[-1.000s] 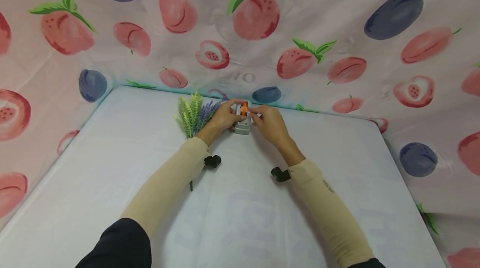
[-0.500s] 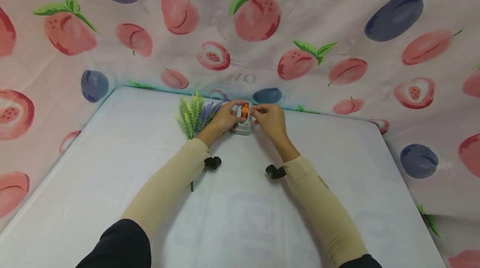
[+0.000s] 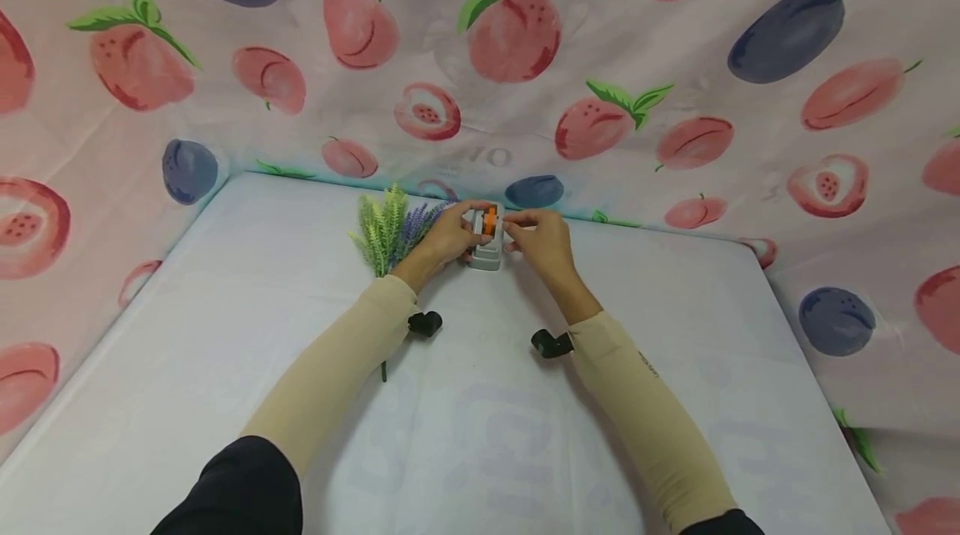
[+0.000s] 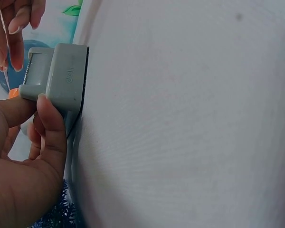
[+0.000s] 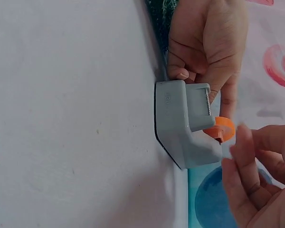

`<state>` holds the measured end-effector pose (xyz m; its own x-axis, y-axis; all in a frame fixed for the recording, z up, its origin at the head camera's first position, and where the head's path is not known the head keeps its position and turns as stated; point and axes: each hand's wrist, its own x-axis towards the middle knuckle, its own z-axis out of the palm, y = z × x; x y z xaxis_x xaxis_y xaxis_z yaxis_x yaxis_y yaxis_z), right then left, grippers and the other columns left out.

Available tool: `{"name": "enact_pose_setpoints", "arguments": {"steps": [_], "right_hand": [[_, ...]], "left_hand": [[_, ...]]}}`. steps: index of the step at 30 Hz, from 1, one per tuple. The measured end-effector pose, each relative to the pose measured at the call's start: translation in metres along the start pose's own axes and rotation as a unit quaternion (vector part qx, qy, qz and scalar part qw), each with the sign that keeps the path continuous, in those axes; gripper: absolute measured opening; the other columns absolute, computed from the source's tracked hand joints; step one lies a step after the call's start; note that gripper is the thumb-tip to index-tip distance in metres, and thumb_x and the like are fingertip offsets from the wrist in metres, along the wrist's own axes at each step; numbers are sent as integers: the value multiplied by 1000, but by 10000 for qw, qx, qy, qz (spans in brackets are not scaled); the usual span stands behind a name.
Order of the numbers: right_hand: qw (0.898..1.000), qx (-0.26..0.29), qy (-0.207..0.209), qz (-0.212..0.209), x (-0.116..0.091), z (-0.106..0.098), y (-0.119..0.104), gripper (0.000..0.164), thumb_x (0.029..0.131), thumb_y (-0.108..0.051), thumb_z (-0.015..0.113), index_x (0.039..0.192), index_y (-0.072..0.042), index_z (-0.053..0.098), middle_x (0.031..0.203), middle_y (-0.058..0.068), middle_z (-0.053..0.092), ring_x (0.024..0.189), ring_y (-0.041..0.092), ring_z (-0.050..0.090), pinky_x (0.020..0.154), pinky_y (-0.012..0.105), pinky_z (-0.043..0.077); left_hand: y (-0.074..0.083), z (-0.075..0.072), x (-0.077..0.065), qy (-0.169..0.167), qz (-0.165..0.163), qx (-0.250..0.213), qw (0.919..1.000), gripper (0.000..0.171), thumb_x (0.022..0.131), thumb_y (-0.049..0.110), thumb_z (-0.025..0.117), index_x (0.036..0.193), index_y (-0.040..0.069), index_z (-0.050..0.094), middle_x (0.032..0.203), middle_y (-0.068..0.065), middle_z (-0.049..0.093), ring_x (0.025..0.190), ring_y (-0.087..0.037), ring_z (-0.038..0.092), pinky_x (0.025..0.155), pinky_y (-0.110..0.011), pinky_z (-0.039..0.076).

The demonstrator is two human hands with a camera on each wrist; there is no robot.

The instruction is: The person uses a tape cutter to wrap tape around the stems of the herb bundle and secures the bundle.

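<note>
A grey tape dispenser (image 3: 486, 260) stands near the table's back edge, with an orange tape core (image 3: 490, 221) in its top. My left hand (image 3: 450, 231) grips its left side, a fingertip pressed to the grey body by the cutter in the left wrist view. On the other side, my right hand (image 3: 543, 239) has its thumb and forefinger together close to the core. A thin clear strip of tape (image 4: 7, 80) runs from those fingertips down to the orange core in the left wrist view. The right fingers blur in the right wrist view.
Artificial flowers, yellow-green sprigs (image 3: 382, 227) and purple ones (image 3: 416, 225), lie left of the dispenser, partly under my left forearm. A fruit-print cloth (image 3: 450, 27) rises right behind the white table (image 3: 480, 435).
My right forearm has swung slightly left, the hand staying beside the core. My left hand keeps its grip on the dispenser, which has hardly moved.
</note>
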<state>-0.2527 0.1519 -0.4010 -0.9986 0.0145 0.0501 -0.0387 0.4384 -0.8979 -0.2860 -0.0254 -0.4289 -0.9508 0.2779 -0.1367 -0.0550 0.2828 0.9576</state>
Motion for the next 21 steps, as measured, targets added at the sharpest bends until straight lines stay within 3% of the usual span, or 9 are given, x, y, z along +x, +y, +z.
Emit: {"name": "enact_pose_setpoints", "arguments": {"steps": [5,12,16,21], "right_hand": [[9999,112,40,-26,1,1,0,21,96,-15,72,112,-2,76,102,13,70,80,37,74,80,52,59],[9995,-202,119,-230,1,0,0,35,92,-11,75,127,-9,71,97,12,74,77,38,74,62,36,59],[9996,-3,-47,-291,-1,0,0,32,92,-8,74,123,-2,72,97,15,70,81,37,73,71,38,61],[9975,201,-595,-327,-2,0,2,29,98,-10,67,125,-1,70,104,16,67,83,32,73,77,41,61]], "left_hand": [[-2,1,2,4,-21,-64,10000,59,93,6,73,145,26,56,76,-9,54,53,-16,48,52,-34,53],[-2,0,2,13,7,-65,10000,58,93,5,73,144,26,57,71,-7,52,50,-16,48,52,-35,53],[-1,-1,1,-34,-34,-123,9999,58,93,4,73,144,26,57,74,-8,52,52,-16,48,52,-34,53],[-1,-2,1,-129,-27,-231,9996,58,94,2,71,145,25,56,76,-8,53,54,-15,47,51,-32,51]]}}
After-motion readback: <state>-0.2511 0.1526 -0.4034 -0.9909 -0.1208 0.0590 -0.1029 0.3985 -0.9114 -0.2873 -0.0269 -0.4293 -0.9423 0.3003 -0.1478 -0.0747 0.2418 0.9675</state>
